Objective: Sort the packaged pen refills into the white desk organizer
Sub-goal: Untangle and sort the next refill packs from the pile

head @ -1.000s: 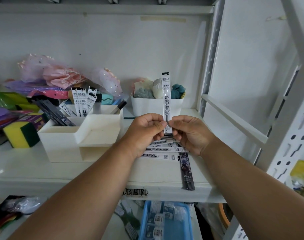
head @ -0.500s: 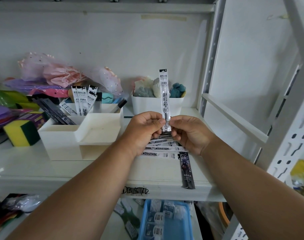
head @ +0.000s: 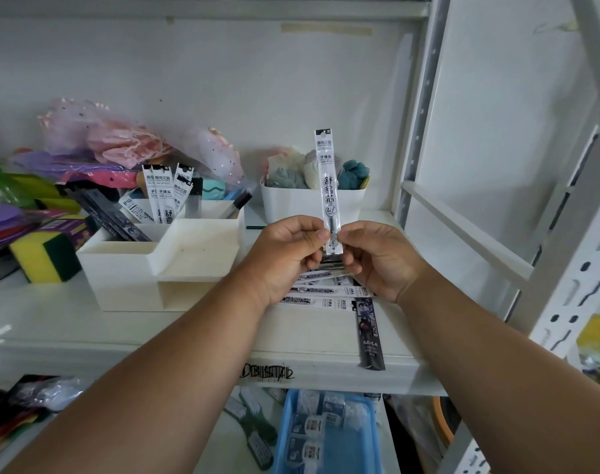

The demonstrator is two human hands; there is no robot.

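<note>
A white packaged pen refill (head: 328, 179) stands upright above the shelf, pinched at its lower end between my left hand (head: 285, 254) and my right hand (head: 377, 258). Under my hands lies a loose pile of refill packets (head: 326, 295) on the shelf, with one dark packet (head: 369, 333) reaching the front edge. The white desk organizer (head: 127, 265) stands to the left. Several white refill packets (head: 161, 196) stand upright in its back compartment, and dark packets (head: 110, 217) lean in its left one. Its front tray is bare.
A white bin (head: 291, 203) with soft items sits behind my hands. A yellow-green sponge (head: 42, 256) and pink mesh bags (head: 114, 142) lie to the left. The shelf post (head: 418, 114) rises on the right. A blue tray (head: 329, 436) sits on the lower shelf.
Both hands and the upright refill have shifted slightly left and a little higher. The grip on its lower end is the same.
</note>
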